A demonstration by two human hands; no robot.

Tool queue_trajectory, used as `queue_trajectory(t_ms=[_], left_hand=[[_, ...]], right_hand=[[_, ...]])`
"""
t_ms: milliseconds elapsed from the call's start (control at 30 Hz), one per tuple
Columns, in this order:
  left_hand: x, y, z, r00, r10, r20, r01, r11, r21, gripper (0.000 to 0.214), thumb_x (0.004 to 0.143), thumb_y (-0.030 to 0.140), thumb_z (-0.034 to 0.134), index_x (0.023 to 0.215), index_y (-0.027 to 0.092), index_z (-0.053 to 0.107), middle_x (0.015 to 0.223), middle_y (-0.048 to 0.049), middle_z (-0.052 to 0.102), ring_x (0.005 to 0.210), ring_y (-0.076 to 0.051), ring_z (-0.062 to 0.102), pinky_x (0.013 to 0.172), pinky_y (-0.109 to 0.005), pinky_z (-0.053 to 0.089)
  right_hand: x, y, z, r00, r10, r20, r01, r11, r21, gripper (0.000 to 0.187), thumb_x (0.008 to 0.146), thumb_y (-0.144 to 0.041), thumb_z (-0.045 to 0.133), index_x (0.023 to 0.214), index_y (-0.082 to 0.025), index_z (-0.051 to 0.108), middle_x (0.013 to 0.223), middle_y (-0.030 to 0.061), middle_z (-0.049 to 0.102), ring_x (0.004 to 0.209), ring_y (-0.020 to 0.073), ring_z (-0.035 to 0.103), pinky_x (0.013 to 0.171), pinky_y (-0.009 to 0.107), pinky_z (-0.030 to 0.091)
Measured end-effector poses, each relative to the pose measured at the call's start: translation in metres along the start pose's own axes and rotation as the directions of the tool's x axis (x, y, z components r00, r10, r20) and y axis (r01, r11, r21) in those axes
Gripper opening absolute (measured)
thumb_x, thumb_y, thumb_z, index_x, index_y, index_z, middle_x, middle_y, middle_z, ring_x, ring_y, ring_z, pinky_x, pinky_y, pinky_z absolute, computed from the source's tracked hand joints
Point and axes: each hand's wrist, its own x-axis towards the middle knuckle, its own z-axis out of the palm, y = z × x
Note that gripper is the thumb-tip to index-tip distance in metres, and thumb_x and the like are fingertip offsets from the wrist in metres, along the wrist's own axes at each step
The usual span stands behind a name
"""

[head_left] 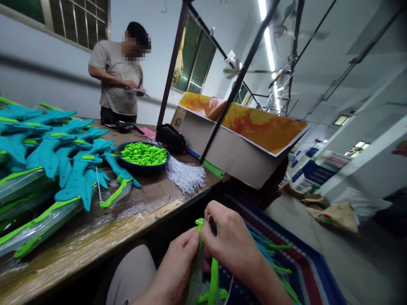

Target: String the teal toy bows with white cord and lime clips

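Observation:
My left hand point(176, 264) is closed around a green-edged clear plastic piece point(213, 277), just below its bright green tip point(199, 222). At that tip, my right hand point(230, 241) pinches a thin white string point(209, 218). The string seems to run through or around the tip, and a length of it hangs below my right hand. My fingers partly hide the piece. Similar teal-and-green pieces point(265, 243) lie on the right, partly behind my right forearm.
On the table point(127, 212) are piled teal plastic pieces point(71, 173) with green and clear parts, a dark bowl point(143, 170) of small green parts, a bundle of white strings point(187, 176) and a black bag point(171, 139). A person point(116, 80) stands behind, holding paper.

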Motion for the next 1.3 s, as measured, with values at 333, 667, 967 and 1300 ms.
queue_trajectory(t_ms=[333, 667, 967, 1300], left_hand=[[0.006, -0.004, -0.008, 0.997, -0.037, -0.065, 0.036, 0.999, -0.006, 0.052, 0.075, 0.069, 0.065, 0.073, 0.017, 0.061, 0.062, 0.0017, 0.054, 0.055, -0.012, 0.048, 0.054, -0.025, 0.034], [0.004, 0.000, -0.006, 0.996, -0.004, -0.090, 0.007, 0.999, 0.032, 0.035, 0.087, 0.048, 0.055, 0.076, 0.016, 0.066, 0.057, 0.0024, 0.052, 0.053, -0.013, 0.045, 0.053, -0.025, 0.032], [0.005, 0.001, -0.004, 0.993, 0.002, -0.121, 0.000, 1.000, 0.021, 0.039, 0.086, 0.050, 0.055, 0.082, 0.013, 0.069, 0.058, 0.0021, 0.051, 0.051, -0.013, 0.045, 0.052, -0.025, 0.032], [0.010, -0.008, -0.005, 0.993, 0.010, -0.119, -0.008, 1.000, 0.018, 0.043, 0.084, 0.052, 0.052, 0.090, 0.013, 0.068, 0.064, 0.0006, 0.051, 0.055, -0.014, 0.046, 0.053, -0.026, 0.033]], right_hand=[[0.009, -0.007, 0.000, 0.990, -0.008, 0.141, 0.028, 0.991, -0.135, 0.016, 0.081, -0.010, 0.048, 0.069, -0.021, 0.045, 0.065, -0.0014, 0.052, 0.060, 0.0144, 0.050, 0.057, 0.028, 0.026], [0.011, -0.011, -0.001, 0.984, -0.098, 0.151, 0.126, 0.973, -0.196, 0.013, 0.082, -0.018, 0.046, 0.069, -0.022, 0.045, 0.064, -0.0011, 0.053, 0.058, 0.0154, 0.050, 0.055, 0.027, 0.026], [0.012, -0.011, 0.000, 0.982, -0.138, 0.127, 0.164, 0.959, -0.230, 0.015, 0.083, -0.018, 0.045, 0.068, -0.022, 0.044, 0.062, -0.0010, 0.053, 0.056, 0.0154, 0.052, 0.054, 0.027, 0.027], [0.014, -0.013, 0.000, 0.977, -0.139, 0.160, 0.181, 0.942, -0.284, 0.016, 0.083, -0.016, 0.045, 0.068, -0.023, 0.042, 0.061, -0.0009, 0.053, 0.054, 0.0160, 0.052, 0.053, 0.027, 0.026]])
